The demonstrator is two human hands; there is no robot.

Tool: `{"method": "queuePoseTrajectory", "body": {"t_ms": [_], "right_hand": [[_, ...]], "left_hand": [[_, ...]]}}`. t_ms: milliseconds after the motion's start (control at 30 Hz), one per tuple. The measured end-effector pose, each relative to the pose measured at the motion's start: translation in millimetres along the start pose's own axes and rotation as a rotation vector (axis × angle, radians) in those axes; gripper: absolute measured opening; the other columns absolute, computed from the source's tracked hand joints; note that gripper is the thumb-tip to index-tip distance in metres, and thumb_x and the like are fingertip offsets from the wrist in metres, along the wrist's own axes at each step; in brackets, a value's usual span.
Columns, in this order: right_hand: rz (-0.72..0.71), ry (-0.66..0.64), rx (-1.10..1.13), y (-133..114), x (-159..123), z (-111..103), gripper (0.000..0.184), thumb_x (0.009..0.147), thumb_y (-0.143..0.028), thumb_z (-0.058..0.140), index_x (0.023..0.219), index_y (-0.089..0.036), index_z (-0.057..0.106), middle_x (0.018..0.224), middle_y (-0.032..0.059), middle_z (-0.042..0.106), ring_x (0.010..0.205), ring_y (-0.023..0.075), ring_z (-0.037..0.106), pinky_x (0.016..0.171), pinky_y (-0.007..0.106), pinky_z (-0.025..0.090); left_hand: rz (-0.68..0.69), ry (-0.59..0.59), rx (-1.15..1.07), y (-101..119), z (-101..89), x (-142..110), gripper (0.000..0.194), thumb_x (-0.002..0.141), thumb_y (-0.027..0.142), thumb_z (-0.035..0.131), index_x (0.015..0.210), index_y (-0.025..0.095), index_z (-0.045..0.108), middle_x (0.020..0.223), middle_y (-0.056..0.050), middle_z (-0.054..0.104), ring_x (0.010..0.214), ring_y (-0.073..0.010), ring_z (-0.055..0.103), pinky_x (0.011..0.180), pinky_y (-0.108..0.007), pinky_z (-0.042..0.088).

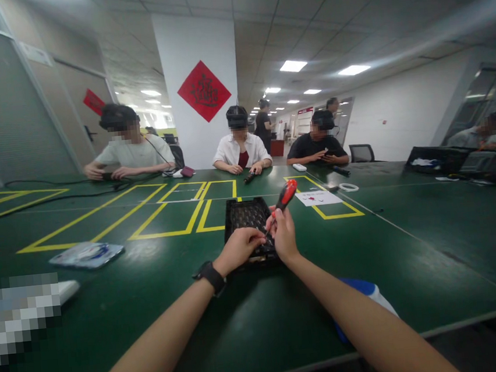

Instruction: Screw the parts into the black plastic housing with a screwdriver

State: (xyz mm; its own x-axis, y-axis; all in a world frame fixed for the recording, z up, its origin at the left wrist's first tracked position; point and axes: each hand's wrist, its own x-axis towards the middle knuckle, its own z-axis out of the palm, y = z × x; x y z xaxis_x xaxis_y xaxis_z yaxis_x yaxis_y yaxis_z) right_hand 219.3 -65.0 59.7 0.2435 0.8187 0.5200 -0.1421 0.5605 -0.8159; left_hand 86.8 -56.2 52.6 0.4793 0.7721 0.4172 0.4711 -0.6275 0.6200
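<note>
A screwdriver (287, 194) with a red and black handle is held tilted in my right hand (284, 235), its shaft slanting down to the left. My left hand (239, 249), with a black watch (212, 277) on the wrist, has its fingers pinched together by the lower end of the shaft. Whatever lies between those fingertips is too small to make out. Beneath both hands a black tray (227, 226) with a patterned floor rests on the green table (164, 322). My hands hide the tray's right side and part of its middle.
Left of the tray lies a flat, printed plastic packet (87, 255). A blue and white object (363, 292) is partly behind my right forearm. Beyond are a paper sheet (318, 198) and a white ring (348, 187). Several people sit across the table; yellow tape marks its surface.
</note>
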Motion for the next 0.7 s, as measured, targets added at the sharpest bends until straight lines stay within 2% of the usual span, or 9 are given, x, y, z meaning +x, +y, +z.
{"method": "queuePoseTrajectory", "body": {"t_ms": [133,333,467,567,700], "right_hand": [[-0.011,-0.051,-0.017,-0.1,-1.1,-0.3,0.033,0.086,-0.043,0.039,0.103,-0.017,0.051,0.055,-0.0066,0.048,0.039,0.0051,0.035,0.038,0.016,0.027],[-0.073,-0.019,-0.088,0.0,-2.8,-0.5,0.027,0.086,-0.041,0.041,0.099,-0.018,0.05,0.057,-0.0059,0.05,0.045,0.0064,0.041,0.046,0.018,0.035],[-0.094,-0.03,-0.087,-3.7,-3.0,1.1,0.024,0.085,-0.039,0.044,0.096,-0.019,0.05,0.066,-0.0028,0.057,0.056,0.0081,0.05,0.055,0.02,0.042],[-0.041,-0.073,0.018,-6.8,-2.2,2.4,0.026,0.087,-0.039,0.039,0.103,-0.019,0.046,0.073,-0.0004,0.06,0.061,0.0096,0.055,0.057,0.022,0.046],[0.091,-0.134,0.174,-9.9,-1.1,5.0,0.031,0.087,-0.04,0.036,0.112,-0.022,0.039,0.079,0.001,0.062,0.054,0.0104,0.057,0.045,0.021,0.045]], "left_hand": [[0.031,-0.02,-0.05,-0.9,1.8,-0.1,0.022,0.082,0.03,0.05,0.083,0.015,0.065,0.081,-0.004,0.065,0.075,-0.0148,0.057,0.072,-0.024,0.043],[-0.027,0.038,-0.134,-3.3,4.4,-1.0,0.022,0.074,0.035,0.061,0.078,0.014,0.058,0.068,0.001,0.058,0.062,-0.0106,0.051,0.059,-0.021,0.041],[-0.028,0.061,-0.128,-3.3,1.5,-2.9,0.02,0.074,0.034,0.061,0.074,0.013,0.06,0.069,-0.001,0.061,0.064,-0.0114,0.052,0.062,-0.022,0.042],[-0.001,0.035,-0.165,-1.9,-0.2,-4.4,0.018,0.078,0.029,0.056,0.079,0.013,0.063,0.077,-0.003,0.066,0.073,-0.0139,0.057,0.071,-0.024,0.044],[0.036,-0.002,-0.211,-1.4,-0.3,-5.3,0.02,0.081,0.027,0.051,0.08,0.013,0.065,0.082,-0.004,0.068,0.079,-0.0165,0.06,0.077,-0.026,0.044]]}}
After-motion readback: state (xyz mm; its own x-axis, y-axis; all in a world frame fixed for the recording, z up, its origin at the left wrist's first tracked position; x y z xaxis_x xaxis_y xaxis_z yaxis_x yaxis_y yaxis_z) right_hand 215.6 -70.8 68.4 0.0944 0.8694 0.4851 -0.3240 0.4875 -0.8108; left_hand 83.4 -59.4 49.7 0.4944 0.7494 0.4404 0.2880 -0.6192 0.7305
